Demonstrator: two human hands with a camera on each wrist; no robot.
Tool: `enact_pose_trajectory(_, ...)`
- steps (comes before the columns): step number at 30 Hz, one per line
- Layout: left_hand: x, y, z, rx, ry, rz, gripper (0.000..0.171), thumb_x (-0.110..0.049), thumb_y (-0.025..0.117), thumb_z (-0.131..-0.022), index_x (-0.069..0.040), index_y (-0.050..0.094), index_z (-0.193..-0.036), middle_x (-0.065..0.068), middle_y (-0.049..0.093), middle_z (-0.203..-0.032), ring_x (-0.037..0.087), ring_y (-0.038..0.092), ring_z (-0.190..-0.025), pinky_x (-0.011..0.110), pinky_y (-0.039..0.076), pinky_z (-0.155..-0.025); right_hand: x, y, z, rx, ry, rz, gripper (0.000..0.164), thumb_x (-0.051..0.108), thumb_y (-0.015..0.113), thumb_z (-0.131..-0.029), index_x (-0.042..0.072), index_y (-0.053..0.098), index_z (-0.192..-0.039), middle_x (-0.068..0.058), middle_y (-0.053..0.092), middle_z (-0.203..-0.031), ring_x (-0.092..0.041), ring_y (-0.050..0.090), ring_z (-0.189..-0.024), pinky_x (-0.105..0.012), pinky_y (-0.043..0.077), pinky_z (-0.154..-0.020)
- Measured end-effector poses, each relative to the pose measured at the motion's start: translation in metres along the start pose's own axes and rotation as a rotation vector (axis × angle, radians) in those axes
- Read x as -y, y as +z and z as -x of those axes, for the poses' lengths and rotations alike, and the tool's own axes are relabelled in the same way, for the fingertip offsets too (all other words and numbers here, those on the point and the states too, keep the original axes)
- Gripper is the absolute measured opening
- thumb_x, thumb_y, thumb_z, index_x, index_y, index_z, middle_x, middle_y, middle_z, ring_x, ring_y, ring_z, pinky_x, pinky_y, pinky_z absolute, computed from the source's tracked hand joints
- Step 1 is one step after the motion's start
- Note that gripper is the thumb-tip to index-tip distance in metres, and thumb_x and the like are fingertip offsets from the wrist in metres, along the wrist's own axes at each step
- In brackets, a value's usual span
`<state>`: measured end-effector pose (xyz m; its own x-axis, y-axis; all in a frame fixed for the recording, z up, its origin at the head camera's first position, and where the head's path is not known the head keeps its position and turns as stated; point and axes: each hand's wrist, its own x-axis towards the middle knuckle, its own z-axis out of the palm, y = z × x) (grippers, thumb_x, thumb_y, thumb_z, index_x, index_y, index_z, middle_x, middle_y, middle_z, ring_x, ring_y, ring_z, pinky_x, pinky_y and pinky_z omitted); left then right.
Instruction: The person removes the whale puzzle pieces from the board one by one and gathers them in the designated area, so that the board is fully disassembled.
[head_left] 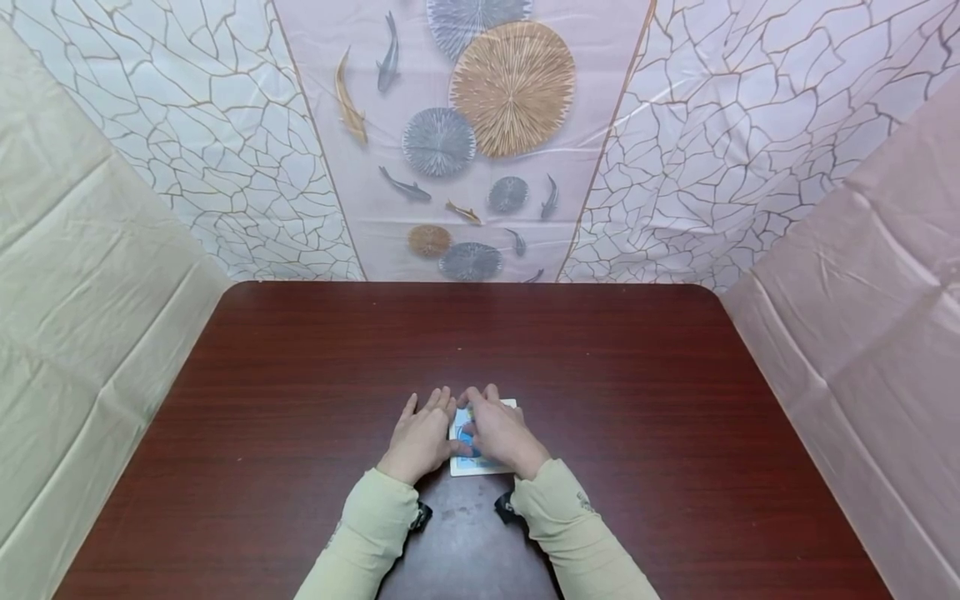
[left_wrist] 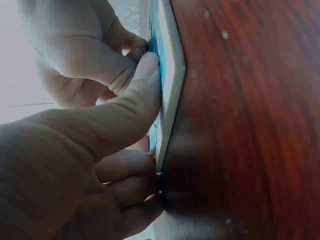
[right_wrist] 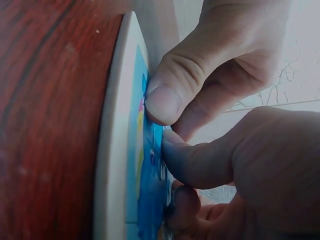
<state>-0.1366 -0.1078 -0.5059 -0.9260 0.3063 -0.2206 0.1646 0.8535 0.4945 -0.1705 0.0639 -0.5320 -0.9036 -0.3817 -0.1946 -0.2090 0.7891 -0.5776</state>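
Observation:
A small flat board (head_left: 480, 469) with a pale border and a blue picture lies on the table, looking like a picture puzzle. My left hand (head_left: 422, 437) rests along its left side, fingers stretched forward. The left thumb (left_wrist: 145, 80) presses on the picture, while the other fingers touch the edge and tabletop. Over the board bends my right hand (head_left: 501, 433). Its thumb (right_wrist: 200, 160) and curled fingers pinch at a blue piece (right_wrist: 155, 175) on the picture. Both thumbs are close together. The hands hide much of the picture, and the piece's outline is unclear.
The dark red wooden table (head_left: 315, 358) has rounded far corners. Behind it hangs a patterned cloth (head_left: 510, 200), and plain pale cloth (head_left: 82, 333) hangs at the sides. A grey worn patch (head_left: 465, 542) lies between the forearms, near small black wrist devices (head_left: 422, 517).

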Motion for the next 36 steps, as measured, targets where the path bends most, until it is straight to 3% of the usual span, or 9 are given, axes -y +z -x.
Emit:
enact_pose_trajectory(12,-0.001,-0.001,0.0,0.002,-0.004,0.0,0.092,-0.038,0.09,-0.095,0.004,0.048,-0.166,0.022,0.036,-0.181,0.036,0.03,-0.173,0.062,0.014,-0.145,0.0,-0.003,-0.003,0.045,0.005,-0.032,0.037,0.004,0.073,-0.105,0.019,0.062,-0.136,-0.009,0.056,-0.121,-0.021,0.06,-0.084,-0.064,0.048,-0.113)
enact_pose_trajectory(22,0.013,0.012,-0.01,-0.031,0.014,-0.005,0.092,-0.04,0.091,-0.094,0.003,0.05,-0.165,0.022,0.037,-0.18,0.037,0.032,-0.172,0.065,0.015,-0.144,0.003,-0.006,-0.002,0.037,0.006,-0.054,0.037,-0.001,0.072,-0.102,0.018,0.062,-0.133,-0.009,0.056,-0.116,-0.023,0.061,-0.087,-0.063,0.05,-0.109)
enact_pose_trajectory(30,0.009,0.009,-0.008,-0.027,0.003,0.005,0.094,-0.04,0.091,-0.094,0.003,0.049,-0.166,0.021,0.036,-0.181,0.036,0.03,-0.173,0.063,0.013,-0.145,0.003,-0.006,-0.002,0.027,0.004,-0.058,0.041,-0.005,0.071,-0.1,0.018,0.061,-0.132,-0.009,0.055,-0.115,-0.023,0.06,-0.086,-0.067,0.048,-0.111)
enact_pose_trajectory(36,-0.001,0.0,0.0,-0.008,-0.009,0.007,0.091,-0.035,0.09,-0.096,0.003,0.047,-0.167,0.022,0.035,-0.181,0.035,0.029,-0.173,0.061,0.013,-0.145,0.003,-0.005,-0.002,0.03,0.016,-0.075,0.043,-0.007,0.07,-0.098,0.018,0.061,-0.132,-0.009,0.055,-0.115,-0.023,0.059,-0.082,-0.066,0.047,-0.111)
